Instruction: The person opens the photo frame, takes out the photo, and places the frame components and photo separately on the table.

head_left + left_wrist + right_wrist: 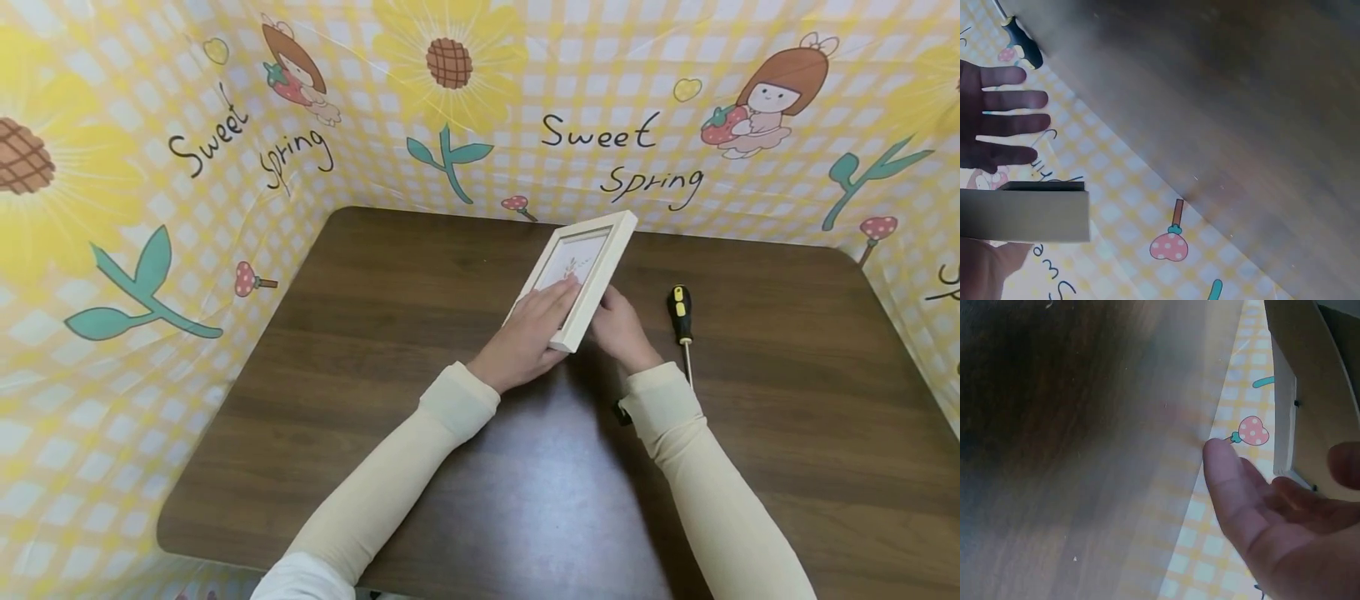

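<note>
A cream picture frame (596, 292) with a small floral print behind its pane is held up at a tilt over the table. My left hand (525, 333) grips its lower left part, fingers lying across the front. Behind the frame is my right hand (621, 327), partly hidden in the head view. In the right wrist view, that hand (1285, 531) has its fingers extended, the thumb near the frame's brown backing board (1322, 387). Small dark tabs show along the board's edge. The left wrist view catches the frame's edge (1029, 215) between both hands.
A screwdriver (679, 312) with a black and yellow handle lies on the dark wooden table (337, 375), right of my right hand. Yellow checked cloth (360, 150) printed with flowers and lettering surrounds the table's back and sides. A small black item (621, 413) shows at the right cuff.
</note>
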`<state>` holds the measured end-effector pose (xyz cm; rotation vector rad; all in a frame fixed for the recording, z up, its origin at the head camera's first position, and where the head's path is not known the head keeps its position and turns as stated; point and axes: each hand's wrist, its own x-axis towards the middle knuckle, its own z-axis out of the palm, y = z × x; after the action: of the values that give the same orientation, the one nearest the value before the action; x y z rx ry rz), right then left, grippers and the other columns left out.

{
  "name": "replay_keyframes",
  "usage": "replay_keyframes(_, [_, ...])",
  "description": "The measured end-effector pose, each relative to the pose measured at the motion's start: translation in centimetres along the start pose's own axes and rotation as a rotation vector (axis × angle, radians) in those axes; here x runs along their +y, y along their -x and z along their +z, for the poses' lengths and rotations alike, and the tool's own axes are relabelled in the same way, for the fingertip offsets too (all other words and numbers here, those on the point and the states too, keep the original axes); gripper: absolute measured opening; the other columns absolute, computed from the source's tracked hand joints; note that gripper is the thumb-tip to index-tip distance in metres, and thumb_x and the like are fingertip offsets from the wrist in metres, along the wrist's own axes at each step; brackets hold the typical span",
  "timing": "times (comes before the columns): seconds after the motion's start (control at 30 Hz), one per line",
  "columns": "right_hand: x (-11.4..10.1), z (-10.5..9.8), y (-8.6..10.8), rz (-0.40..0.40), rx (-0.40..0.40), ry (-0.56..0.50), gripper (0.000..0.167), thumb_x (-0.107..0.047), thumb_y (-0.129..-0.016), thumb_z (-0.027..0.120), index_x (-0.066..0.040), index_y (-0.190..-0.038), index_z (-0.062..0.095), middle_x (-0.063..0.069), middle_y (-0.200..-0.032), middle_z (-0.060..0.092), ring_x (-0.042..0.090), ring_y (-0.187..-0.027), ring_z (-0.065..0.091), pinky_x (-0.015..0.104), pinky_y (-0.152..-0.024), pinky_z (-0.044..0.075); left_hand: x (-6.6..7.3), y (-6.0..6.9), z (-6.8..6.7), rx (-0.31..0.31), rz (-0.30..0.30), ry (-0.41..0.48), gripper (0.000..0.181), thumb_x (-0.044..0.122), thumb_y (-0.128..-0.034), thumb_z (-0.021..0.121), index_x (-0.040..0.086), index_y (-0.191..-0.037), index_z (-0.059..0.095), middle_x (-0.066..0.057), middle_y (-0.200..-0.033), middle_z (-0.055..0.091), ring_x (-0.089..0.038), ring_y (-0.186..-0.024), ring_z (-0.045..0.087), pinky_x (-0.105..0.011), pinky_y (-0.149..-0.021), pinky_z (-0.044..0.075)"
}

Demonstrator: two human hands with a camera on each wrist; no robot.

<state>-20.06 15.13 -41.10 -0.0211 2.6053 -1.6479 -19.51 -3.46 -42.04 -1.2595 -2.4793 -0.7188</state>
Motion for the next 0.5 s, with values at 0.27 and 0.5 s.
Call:
replay_keyframes(0.27, [-0.1, -0.3, 0.5, -0.012, 0.006, -0.183, 0.054, -0.020, -0.105, 0.053, 0.007, -0.150, 0.040, 0.026, -0.147, 0.048, 0.030, -0.133, 0.045, 0.040, -0.110, 0.035, 0.3, -0.1, 0.2, 0.030, 0.137, 0.078, 0.077, 0.010, -0.0895, 0.072, -0.006, -0.154, 0.032, -0.018, -0.159, 0.035, -0.024, -0.146, 0.031, -0.033, -0.119, 0.017])
replay_keyframes(0.5, [-0.9, -0.9, 0.8, 0.008, 0.011, -0.271, 0.052, -0.026, -0.104, 0.052, 0.005, -0.146, 0.049, 0.021, -0.142, 0.054, 0.024, -0.125, 0.050, 0.034, -0.104, 0.038, 0.4, -0.1, -0.1, 0.078, 0.191, 0.119, 0.077, 0.006, -0.0885, 0.070, -0.008, -0.153, 0.031, -0.020, -0.158, 0.035, -0.023, -0.147, 0.030, -0.033, -0.119, 0.018])
